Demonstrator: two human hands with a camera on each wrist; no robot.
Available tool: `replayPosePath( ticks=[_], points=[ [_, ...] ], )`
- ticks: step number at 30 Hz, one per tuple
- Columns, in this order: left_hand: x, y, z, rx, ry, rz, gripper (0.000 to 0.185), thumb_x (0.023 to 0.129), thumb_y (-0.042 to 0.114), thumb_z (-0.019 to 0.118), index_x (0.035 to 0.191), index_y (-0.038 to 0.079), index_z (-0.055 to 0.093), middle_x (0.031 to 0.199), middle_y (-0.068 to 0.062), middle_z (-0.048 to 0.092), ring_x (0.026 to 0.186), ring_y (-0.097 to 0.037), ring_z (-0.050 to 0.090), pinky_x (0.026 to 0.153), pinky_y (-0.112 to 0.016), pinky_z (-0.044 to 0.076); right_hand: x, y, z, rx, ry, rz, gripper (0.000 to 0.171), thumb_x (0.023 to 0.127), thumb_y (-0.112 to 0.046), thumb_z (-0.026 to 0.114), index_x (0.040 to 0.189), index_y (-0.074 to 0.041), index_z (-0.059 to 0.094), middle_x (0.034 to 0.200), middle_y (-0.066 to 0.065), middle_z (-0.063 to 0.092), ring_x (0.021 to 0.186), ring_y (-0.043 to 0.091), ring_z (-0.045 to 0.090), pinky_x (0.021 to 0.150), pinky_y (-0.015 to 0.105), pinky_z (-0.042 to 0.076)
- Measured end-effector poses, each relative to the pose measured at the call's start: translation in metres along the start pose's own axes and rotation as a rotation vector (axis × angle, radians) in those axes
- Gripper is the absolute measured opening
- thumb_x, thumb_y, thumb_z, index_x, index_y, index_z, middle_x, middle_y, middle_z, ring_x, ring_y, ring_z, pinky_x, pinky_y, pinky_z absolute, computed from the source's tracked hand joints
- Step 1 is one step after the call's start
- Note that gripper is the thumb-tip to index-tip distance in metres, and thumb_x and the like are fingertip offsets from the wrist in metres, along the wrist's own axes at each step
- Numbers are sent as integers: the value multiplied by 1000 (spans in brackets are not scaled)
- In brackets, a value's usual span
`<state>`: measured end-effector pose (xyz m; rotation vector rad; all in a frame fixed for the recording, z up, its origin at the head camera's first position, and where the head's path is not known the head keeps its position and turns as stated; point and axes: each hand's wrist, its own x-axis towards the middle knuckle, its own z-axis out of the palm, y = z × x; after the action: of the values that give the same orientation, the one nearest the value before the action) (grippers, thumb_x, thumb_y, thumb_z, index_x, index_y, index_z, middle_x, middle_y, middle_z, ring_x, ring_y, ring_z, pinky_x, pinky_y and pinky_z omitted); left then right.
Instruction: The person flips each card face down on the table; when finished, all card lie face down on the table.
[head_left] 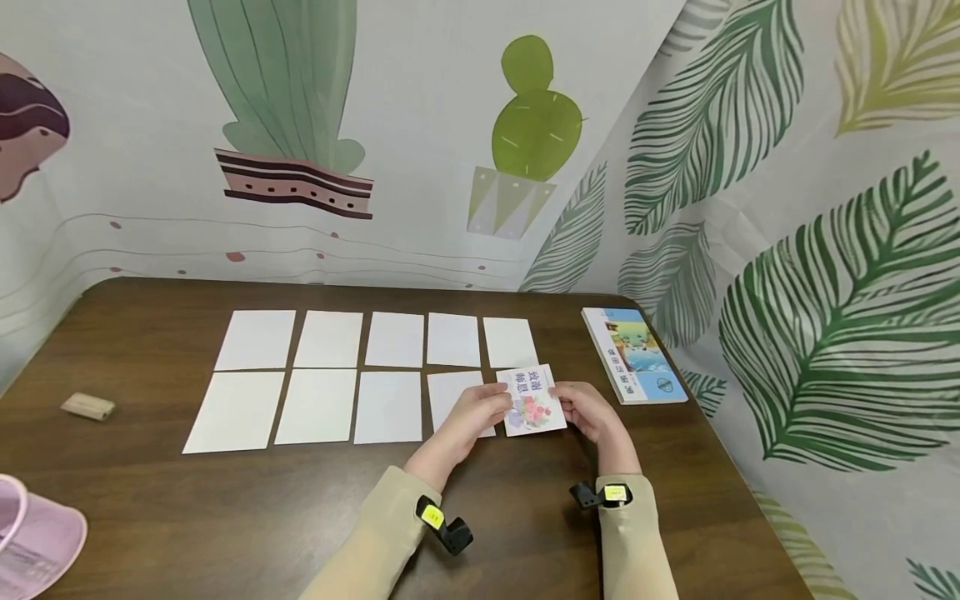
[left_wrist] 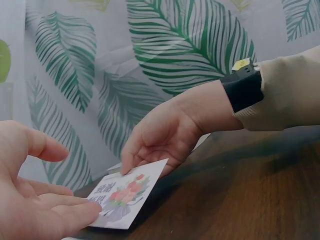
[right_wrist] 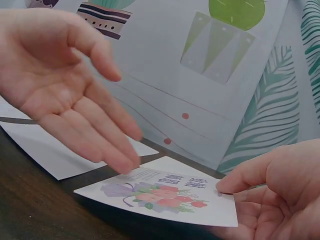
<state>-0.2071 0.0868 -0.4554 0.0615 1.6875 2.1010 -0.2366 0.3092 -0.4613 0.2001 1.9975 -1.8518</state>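
Observation:
A white card [head_left: 532, 412] printed with a flower bouquet and Chinese characters is held at its right edge by my right hand [head_left: 591, 408], thumb on top and fingers beneath. In the right wrist view the card [right_wrist: 165, 195] tilts above the table. My left hand [head_left: 472, 414] is at the card's other side, its fingers [right_wrist: 107, 142] extended with the tips right at the edge and the thumb lifted away. Below the left hand lies a blank white card [head_left: 447, 390], partly hidden by it.
Two rows of blank white cards [head_left: 389, 407] lie across the brown table [head_left: 225, 517]. A thick booklet [head_left: 637, 354] with a blue picture cover lies at the right edge. On the left are a small beige block [head_left: 88, 406] and a pink object [head_left: 45, 533] cut off by the frame.

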Motion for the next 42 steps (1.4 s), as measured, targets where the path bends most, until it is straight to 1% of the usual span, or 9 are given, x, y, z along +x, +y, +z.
replayPosePath(
  ticks=[9, 12, 15, 18, 24, 28, 34, 39, 42],
  points=[
    [9, 17, 21, 47, -49, 16, 55, 90, 12, 57, 139, -11, 45, 142, -25, 50, 127, -34, 54, 112, -46, 42, -3, -5, -1, -7, 0, -43, 41, 101, -9, 44, 130, 21, 43, 81, -7, 71, 75, 3, 68, 67, 18, 58],
    [11, 23, 26, 71, -33, -5, 54, 89, 12, 59, 138, -9, 48, 139, -23, 53, 124, -32, 56, 110, -43, 44, -5, -6, -2, 29, -6, -60, 33, 102, -8, 43, 124, 16, 49, 81, -7, 70, 75, 3, 67, 67, 18, 57],
    [14, 26, 29, 97, -14, -21, 54, 88, 13, 60, 137, -8, 50, 137, -21, 55, 120, -28, 57, 108, -43, 45, -7, -8, 0, 83, -8, -77, 23, 101, -7, 42, 110, 6, 60, 79, -5, 71, 74, 4, 67, 66, 17, 57],
    [15, 26, 31, 125, 1, -24, 53, 88, 13, 59, 137, -8, 50, 137, -21, 55, 116, -26, 56, 105, -42, 46, -8, -10, 3, 116, 12, -90, 23, 102, -10, 44, 96, -5, 66, 78, -4, 72, 72, 5, 68, 65, 18, 57],
    [16, 31, 33, 174, 48, -1, 48, 89, 14, 57, 131, -10, 54, 130, -21, 58, 105, -21, 54, 95, -37, 49, -9, -16, 10, 105, 5, -108, 26, 104, -20, 45, 101, -6, 67, 83, -5, 74, 78, 6, 69, 70, 19, 58],
    [16, 36, 32, 132, 69, -12, 46, 89, 12, 57, 128, -12, 56, 122, -21, 61, 101, -21, 58, 94, -34, 52, -11, -21, 14, 120, -18, -107, 28, 105, -19, 42, 106, -2, 65, 85, -4, 74, 80, 7, 70, 71, 19, 58],
    [16, 42, 31, 36, 102, 20, 38, 92, 8, 54, 123, -14, 58, 119, -25, 64, 105, -27, 67, 94, -36, 56, -13, -26, 17, 153, -26, -103, 39, 104, -20, 44, 127, 11, 52, 93, -4, 72, 89, 7, 68, 79, 17, 57],
    [16, 40, 31, -36, 160, 81, 30, 89, 10, 69, 108, -13, 66, 102, -22, 69, 84, -21, 71, 82, -35, 61, -15, -28, 18, 189, -24, -114, 25, 104, -17, 43, 109, -4, 64, 92, -3, 72, 88, 8, 69, 79, 17, 57],
    [18, 37, 31, -76, 208, 96, 34, 81, 14, 79, 103, -11, 69, 96, -18, 70, 74, -16, 69, 79, -36, 62, -16, -28, 19, 210, -21, -119, 26, 104, -16, 43, 97, -12, 68, 90, -2, 73, 86, 8, 69, 78, 17, 58]
  ],
)
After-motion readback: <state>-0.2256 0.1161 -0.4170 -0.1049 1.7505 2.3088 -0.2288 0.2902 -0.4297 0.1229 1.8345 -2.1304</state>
